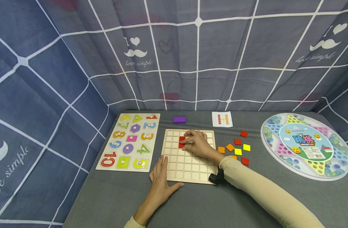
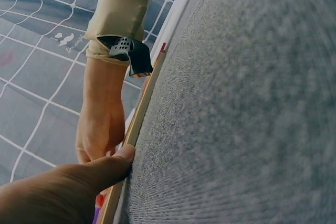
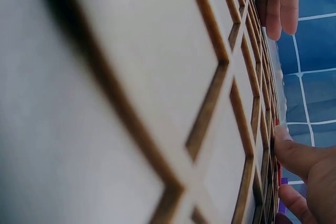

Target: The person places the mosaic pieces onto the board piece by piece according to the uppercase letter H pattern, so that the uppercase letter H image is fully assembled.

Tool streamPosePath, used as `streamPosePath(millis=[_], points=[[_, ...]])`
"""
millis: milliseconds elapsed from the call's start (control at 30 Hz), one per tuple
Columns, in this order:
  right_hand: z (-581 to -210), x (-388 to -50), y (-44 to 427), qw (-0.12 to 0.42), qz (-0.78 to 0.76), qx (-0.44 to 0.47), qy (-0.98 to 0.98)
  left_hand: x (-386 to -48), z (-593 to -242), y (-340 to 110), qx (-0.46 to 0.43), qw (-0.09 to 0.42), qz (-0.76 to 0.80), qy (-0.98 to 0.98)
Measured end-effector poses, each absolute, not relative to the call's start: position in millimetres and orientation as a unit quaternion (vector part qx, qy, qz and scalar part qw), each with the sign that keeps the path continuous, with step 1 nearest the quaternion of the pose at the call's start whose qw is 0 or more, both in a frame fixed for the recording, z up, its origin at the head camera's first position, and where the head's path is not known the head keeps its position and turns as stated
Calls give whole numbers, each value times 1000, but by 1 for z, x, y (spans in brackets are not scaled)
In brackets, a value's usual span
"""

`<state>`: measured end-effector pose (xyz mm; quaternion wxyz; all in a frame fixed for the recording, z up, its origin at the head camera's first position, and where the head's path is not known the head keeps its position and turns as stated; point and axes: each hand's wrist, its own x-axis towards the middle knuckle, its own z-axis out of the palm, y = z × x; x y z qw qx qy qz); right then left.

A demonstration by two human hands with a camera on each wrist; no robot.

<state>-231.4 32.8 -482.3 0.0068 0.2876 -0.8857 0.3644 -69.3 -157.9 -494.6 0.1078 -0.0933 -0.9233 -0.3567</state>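
A square wooden grid board (image 1: 179, 174) lies on the grey table, with red square tiles (image 1: 181, 138) in its upper left cells. Over the board, my right hand (image 1: 200, 145) pinches a red tile between thumb and fingers; the back of the hand partly hides it. In the right wrist view the thumb (image 3: 299, 153) meets the red edge low over the grid. My left hand (image 1: 161, 183) rests at the board's near left corner, fingers straight along the left side. Its thumb (image 2: 113, 169) touches the near edge in the left wrist view.
Loose red, orange and yellow tiles (image 1: 237, 152) lie right of the board. Behind stand a purple block (image 1: 179, 120) and a printed pattern card (image 1: 222, 119). A number puzzle board (image 1: 128, 142) is at left, a round game board (image 1: 306, 147) at right.
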Motion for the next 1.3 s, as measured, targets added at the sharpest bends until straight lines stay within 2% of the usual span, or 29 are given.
streamPosePath(millis=[567, 1300], points=[[-483, -233, 34, -1, 366, 292, -884, -69, -495, -158, -95, 116, -352, -924], [-482, -235, 39, -7, 356, 311, -881, -69, -494, -158, -86, 95, -356, -926]])
